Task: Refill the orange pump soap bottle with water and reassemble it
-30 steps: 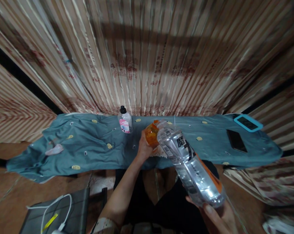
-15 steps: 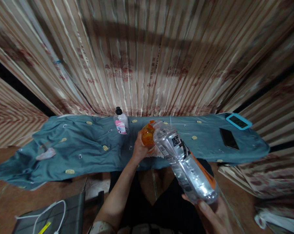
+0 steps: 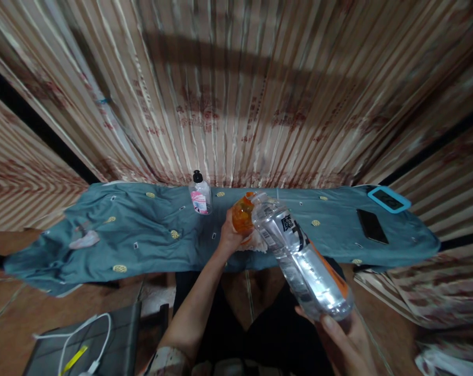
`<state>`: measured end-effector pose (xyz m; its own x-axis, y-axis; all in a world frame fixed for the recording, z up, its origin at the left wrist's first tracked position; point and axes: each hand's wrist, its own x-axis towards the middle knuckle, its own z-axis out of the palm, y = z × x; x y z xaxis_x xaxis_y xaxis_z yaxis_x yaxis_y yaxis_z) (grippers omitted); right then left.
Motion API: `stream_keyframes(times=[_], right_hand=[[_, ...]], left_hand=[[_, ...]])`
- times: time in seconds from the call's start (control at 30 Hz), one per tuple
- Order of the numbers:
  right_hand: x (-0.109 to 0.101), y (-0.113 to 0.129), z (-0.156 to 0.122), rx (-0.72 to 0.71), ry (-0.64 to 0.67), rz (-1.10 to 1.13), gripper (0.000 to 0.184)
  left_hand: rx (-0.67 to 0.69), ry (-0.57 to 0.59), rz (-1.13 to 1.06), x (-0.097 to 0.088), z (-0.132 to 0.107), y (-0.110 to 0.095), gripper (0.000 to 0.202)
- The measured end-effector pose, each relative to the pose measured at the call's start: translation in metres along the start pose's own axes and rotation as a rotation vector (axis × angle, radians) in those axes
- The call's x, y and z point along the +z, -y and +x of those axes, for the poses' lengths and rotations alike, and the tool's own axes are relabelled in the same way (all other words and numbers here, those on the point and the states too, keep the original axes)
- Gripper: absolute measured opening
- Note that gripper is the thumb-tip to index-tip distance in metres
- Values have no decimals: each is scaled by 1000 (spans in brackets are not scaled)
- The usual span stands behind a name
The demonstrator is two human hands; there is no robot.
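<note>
Two hands are working over a narrow table, which is wearing a rumpled teal cloth [image 3: 189,253] dotted with yellow motifs. Left-hand fingers [image 3: 230,237] are wrapping firmly around an orange container [image 3: 242,218] near the cloth's middle; the right hand [image 3: 342,334] is clasping the base of a tilted clear bottle [image 3: 307,269], whose mouth is lying right at the container's rim. A black-capped bottle [image 3: 200,199] is standing behind, leftward. Rightward, a dark phone [image 3: 372,226] is lying near a blue-framed device [image 3: 397,209]. Striped, red-printed curtains [image 3: 220,68] are enclosing the table; below left, a white cable [image 3: 110,334] is looping over a dark seat [image 3: 124,324] above brown floor tiles [image 3: 4,313].
</note>
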<state>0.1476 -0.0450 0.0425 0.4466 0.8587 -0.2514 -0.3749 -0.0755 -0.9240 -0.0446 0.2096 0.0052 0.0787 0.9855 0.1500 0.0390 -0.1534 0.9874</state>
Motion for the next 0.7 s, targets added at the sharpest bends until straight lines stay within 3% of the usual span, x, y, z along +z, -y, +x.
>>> stream_keyframes(times=[0.7], right_hand=[[10,1,12,9,16,86,65]], left_hand=[[72,-12,-67,3,4,6,76]])
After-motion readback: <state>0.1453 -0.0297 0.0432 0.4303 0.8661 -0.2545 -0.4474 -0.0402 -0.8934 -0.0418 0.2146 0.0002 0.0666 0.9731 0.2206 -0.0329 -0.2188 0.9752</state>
